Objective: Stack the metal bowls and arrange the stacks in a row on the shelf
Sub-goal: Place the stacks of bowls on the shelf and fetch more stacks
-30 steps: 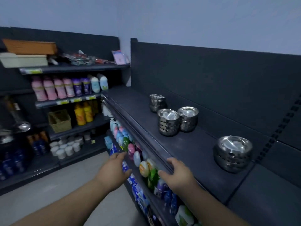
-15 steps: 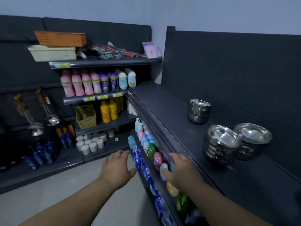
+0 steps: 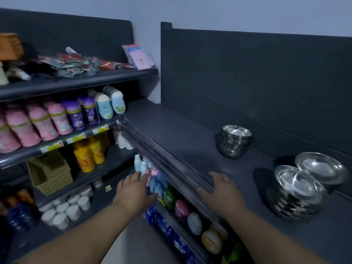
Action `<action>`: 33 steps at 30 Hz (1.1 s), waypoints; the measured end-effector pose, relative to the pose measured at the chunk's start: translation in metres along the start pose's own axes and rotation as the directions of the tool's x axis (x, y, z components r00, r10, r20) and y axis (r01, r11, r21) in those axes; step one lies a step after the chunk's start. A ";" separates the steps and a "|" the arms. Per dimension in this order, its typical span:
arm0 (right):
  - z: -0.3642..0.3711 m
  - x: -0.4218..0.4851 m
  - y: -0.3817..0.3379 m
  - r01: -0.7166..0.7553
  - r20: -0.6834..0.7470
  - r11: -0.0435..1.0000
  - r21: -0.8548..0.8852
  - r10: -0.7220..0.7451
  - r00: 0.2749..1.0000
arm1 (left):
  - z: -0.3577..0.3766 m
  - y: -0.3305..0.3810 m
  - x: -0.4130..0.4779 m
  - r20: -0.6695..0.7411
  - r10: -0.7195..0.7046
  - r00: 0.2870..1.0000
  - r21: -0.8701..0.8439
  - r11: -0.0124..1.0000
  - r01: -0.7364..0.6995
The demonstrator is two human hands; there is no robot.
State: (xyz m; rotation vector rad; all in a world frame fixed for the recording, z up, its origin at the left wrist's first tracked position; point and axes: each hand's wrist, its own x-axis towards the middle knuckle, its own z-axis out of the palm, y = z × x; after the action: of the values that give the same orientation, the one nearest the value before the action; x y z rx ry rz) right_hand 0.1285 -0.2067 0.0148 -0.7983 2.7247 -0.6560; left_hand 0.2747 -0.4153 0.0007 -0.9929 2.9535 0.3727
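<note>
Three bowl stacks on the shelf, two hands outspread

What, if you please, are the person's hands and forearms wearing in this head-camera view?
Nothing that shows. The left hand and right hand are bare, with no gloves, rings or watch visible. Both forearms are uncovered down to the frame's edge, so no sleeves appear.

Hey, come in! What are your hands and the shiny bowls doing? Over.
Left hand open, empty. Right hand open at shelf edge. Far stack, near stack, rear bowls untouched, no row yet. Nothing blocking.
</note>
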 end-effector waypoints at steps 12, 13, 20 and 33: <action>-0.042 0.100 0.064 -0.229 -0.235 0.942 0.245 0.287 0.928 | 0.012 0.117 0.168 -0.006 0.323 0.946 -0.015 0.946 -0.323; -0.041 0.106 0.067 -0.237 -0.235 0.935 0.264 0.301 0.924 | 0.013 0.127 0.178 -0.010 0.347 0.938 -0.038 0.937 -0.347; -0.027 0.134 0.076 -0.259 -0.244 0.870 0.421 0.383 0.891 | 0.023 0.173 0.233 0.088 0.466 0.880 -0.334 0.846 -0.414; -0.022 0.164 0.058 -0.262 -0.235 0.651 0.713 0.573 0.785 | 0.032 0.192 0.302 0.269 0.783 0.561 -0.892 0.423 -0.162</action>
State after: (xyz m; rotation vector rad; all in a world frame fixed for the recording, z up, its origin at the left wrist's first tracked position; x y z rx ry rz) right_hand -0.0407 -0.2463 -0.0082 0.2168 2.5510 -1.6922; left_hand -0.0830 -0.4396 -0.0111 0.2537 2.1906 1.7665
